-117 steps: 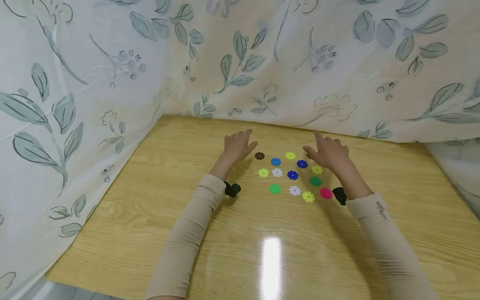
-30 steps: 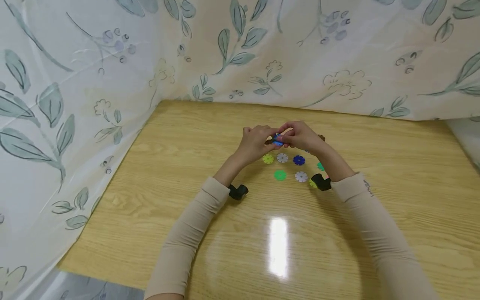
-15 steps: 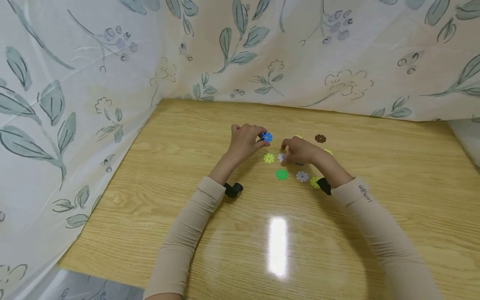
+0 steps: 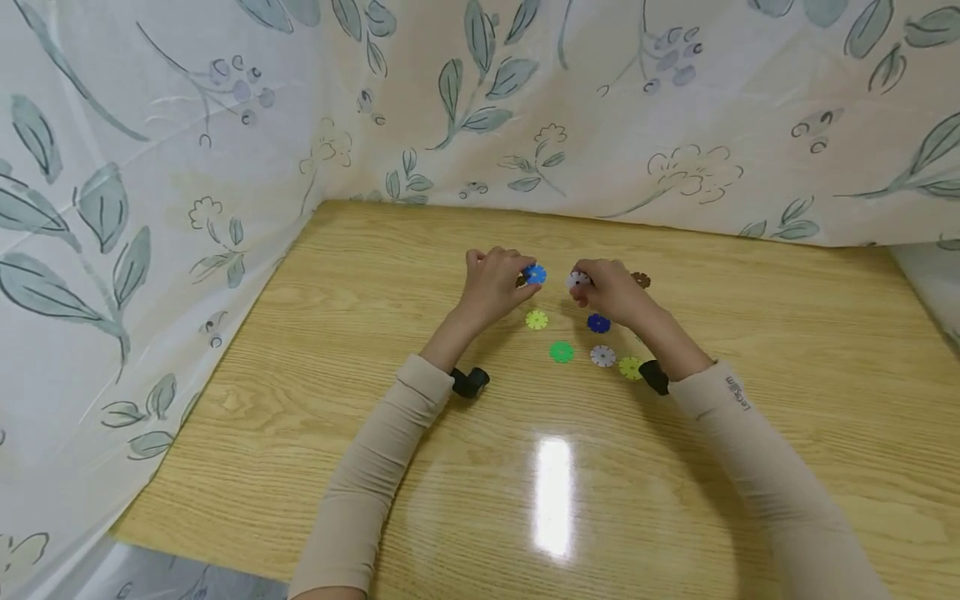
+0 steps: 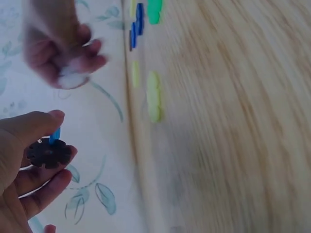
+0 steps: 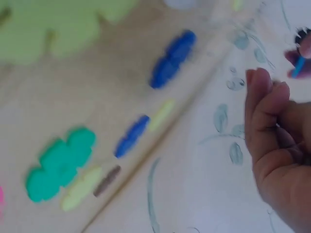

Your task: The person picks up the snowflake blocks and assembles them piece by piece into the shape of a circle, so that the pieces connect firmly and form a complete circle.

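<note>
I find the left hand [image 4: 491,285] pinching a blue disc [image 4: 537,274] and a brown disc [image 5: 48,153]; the blue stands on edge against the brown, apparently slotted. Both are raised above the table [image 4: 337,350]. The right hand [image 4: 617,292] pinches a white disc [image 4: 577,280], near that pair but apart. I judge all three light, thin and stiff, possibly slippery on the faces, with notches that might crack if forced. I advise a thumb-and-finger hold at the rim, leaving the facing notches free. Writing: dark lettering [image 4: 738,393] on the right sleeve [image 4: 759,467], seemingly "Letsslim", spelling uncertain.
</note>
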A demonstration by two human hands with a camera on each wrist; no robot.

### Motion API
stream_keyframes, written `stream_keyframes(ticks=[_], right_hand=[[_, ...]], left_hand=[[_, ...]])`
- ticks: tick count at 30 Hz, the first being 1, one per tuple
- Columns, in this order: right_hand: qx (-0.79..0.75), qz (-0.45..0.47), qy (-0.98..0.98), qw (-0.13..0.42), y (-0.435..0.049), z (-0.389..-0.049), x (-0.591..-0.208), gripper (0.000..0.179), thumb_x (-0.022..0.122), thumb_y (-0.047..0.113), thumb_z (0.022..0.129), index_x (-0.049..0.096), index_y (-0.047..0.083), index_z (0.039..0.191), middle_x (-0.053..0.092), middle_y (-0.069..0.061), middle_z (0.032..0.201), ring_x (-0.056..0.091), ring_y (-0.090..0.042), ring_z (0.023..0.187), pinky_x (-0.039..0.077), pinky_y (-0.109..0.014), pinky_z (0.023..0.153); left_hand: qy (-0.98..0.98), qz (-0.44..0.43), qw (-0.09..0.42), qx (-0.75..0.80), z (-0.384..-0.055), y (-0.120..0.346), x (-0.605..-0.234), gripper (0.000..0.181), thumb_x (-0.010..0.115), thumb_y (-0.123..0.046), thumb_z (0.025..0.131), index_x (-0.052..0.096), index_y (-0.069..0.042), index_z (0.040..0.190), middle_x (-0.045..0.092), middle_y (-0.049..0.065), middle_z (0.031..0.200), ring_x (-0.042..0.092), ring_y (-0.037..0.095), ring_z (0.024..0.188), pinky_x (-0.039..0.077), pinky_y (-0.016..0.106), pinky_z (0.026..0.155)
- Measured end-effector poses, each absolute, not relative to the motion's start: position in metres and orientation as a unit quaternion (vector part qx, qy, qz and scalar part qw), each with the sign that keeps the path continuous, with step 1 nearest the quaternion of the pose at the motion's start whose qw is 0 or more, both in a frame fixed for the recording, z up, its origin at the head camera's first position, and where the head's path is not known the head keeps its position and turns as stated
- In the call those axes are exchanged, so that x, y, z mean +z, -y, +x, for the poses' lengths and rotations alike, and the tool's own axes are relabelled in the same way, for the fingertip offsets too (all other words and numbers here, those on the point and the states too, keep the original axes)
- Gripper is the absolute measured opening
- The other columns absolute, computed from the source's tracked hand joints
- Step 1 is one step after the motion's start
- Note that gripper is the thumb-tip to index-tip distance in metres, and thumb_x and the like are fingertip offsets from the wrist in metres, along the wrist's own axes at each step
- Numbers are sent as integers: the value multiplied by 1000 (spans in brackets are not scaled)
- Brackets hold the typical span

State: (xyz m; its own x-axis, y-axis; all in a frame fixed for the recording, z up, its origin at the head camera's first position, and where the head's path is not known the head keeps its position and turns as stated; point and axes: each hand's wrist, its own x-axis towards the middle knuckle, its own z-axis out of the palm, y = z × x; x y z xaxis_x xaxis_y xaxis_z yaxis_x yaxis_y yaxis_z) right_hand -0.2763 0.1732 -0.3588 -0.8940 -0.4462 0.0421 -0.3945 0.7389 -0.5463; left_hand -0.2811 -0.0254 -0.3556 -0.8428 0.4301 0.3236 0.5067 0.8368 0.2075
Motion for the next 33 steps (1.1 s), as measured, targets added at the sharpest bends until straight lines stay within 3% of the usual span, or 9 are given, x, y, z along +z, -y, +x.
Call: stream_keyframes(ticks=[7, 18, 27, 33], right_hand=[[-309, -245, -919, -8, -167, -273, -353, 15, 43, 2, 96, 56, -5, 100, 64, -22, 90, 64, -30, 77, 53, -32, 65], [-261, -260, -926, -82, -159, -267, -354, 8, 51, 4, 93, 55, -3, 95, 65, -14, 75, 63, -21, 63, 53, -31, 58], [-245, -288, -921, -91, -157, -265, -346, 9, 55, -7, 86, 53, -2, 92, 65, -16, 78, 63, -21, 64, 53, -32, 60], [-234, -304, -920, -77, -158, -266, -343, 13, 50, -7, 89, 44, 1, 98, 63, -13, 73, 60, -19, 63, 47, -29, 57]], left_hand=[[945, -253, 135, -159, -280, 23, -353, 34, 62, -41, 86, 67, -17, 110, 68, -1, 103, 58, 18, 96, 30, 48, 90], [935, -268, 161, -168, -275, 20, -351, 34, 64, -42, 83, 69, -16, 104, 70, -4, 91, 59, 15, 89, 27, 47, 92], [925, -273, 192, -181, -270, 20, -356, 32, 64, -40, 82, 69, -15, 101, 70, -3, 95, 59, 15, 94, 24, 47, 92], [925, -271, 186, -192, -268, 19, -356, 31, 65, -38, 83, 69, -13, 100, 70, -1, 95, 59, 16, 93, 27, 47, 89]])
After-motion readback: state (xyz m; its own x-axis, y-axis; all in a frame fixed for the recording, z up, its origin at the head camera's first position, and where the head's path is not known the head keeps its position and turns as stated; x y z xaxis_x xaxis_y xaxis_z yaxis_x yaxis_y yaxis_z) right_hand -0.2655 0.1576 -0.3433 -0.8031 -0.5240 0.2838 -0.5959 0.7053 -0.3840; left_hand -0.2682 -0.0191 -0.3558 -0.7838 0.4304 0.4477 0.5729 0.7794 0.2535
